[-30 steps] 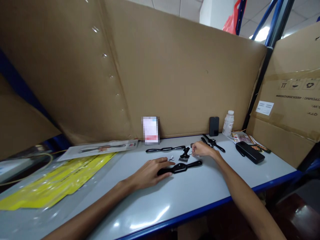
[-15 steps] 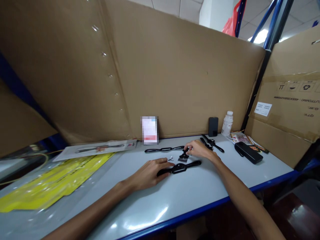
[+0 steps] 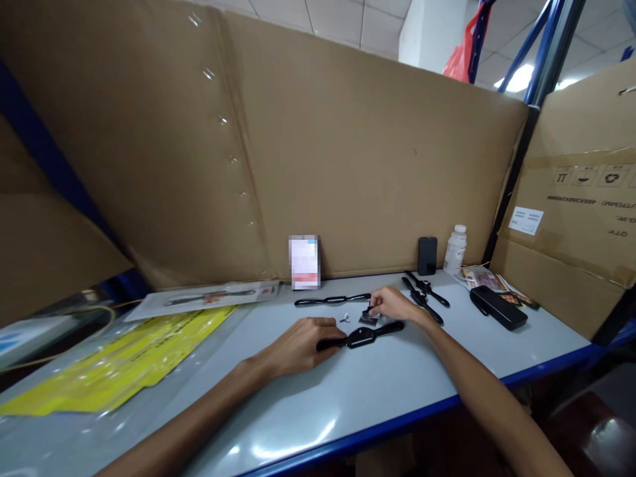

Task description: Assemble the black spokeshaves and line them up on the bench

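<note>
My left hand [image 3: 311, 341] is closed round the left handle of a black spokeshave body [image 3: 362, 337], which lies on the grey table. My right hand [image 3: 392, 303] is closed in a pinch just behind it, at a small black metal piece [image 3: 368, 311] mostly hidden by the fingers. Under those fingertips lies a flat dark blade [image 3: 368, 320]. Small silver screws [image 3: 344, 318] rest between the two hands. Farther back, a second black spokeshave body [image 3: 332, 300] lies lengthwise, its right end close to my right hand.
Two assembled black spokeshaves [image 3: 423, 299] lie at the right, before a phone [image 3: 427, 256] and a bottle [image 3: 454, 250]. A black case [image 3: 498, 308] is near the right edge. Packaged goods and yellow sheets [image 3: 149, 358] cover the left. Cardboard [image 3: 348, 165] walls the back.
My right hand has come down and nearer, towards the blade. My left hand keeps its hold on the spokeshave body. The whole view has shifted slightly.
</note>
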### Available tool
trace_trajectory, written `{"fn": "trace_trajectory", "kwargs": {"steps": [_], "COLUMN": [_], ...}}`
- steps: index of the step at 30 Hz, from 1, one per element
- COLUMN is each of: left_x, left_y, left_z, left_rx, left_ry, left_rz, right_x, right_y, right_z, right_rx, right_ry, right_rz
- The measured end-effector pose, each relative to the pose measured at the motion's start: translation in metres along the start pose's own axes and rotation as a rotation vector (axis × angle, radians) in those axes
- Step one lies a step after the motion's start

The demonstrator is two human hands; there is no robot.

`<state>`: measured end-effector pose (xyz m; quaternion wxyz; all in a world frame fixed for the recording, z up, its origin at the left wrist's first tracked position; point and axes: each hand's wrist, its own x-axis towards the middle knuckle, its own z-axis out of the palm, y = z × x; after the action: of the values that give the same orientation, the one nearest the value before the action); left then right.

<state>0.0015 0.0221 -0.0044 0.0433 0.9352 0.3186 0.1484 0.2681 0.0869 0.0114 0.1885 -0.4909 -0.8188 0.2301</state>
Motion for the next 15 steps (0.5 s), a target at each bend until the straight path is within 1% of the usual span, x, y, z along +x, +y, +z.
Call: {"fn": "trace_trajectory", "kwargs": {"steps": [2, 5, 10, 12, 15], "left_x": [-0.001, -0.001, -0.001, -0.001, -0.001], "left_y": [-0.001, 0.000, 0.002, 0.002, 0.002], "left_z": [0.001, 0.001, 0.000, 0.000, -0.001], "left_rx": [0.018, 0.048, 0.065, 0.074, 0.072], "left_ry": [0.009, 0.008, 0.007, 0.007, 0.021], "left_rz": [0.026, 0.034, 0.036, 0.043, 0.052], "right_x": [-0.001, -0.006, -0.012, -0.012, -0.009], "right_y": [-0.004, -0.012, -0.022, -0.022, -0.018], "right_z": [-0.002, -0.005, -0.005, -0.002, 0.003], "right_rx": [0.071, 0.167, 0.378, 0.386, 0.371], "right_ry": [-0.024, -0.092, -0.267, -0.311, -0.302], "right_rz": [0.001, -0.006, 0.009, 0.028, 0.032]}}
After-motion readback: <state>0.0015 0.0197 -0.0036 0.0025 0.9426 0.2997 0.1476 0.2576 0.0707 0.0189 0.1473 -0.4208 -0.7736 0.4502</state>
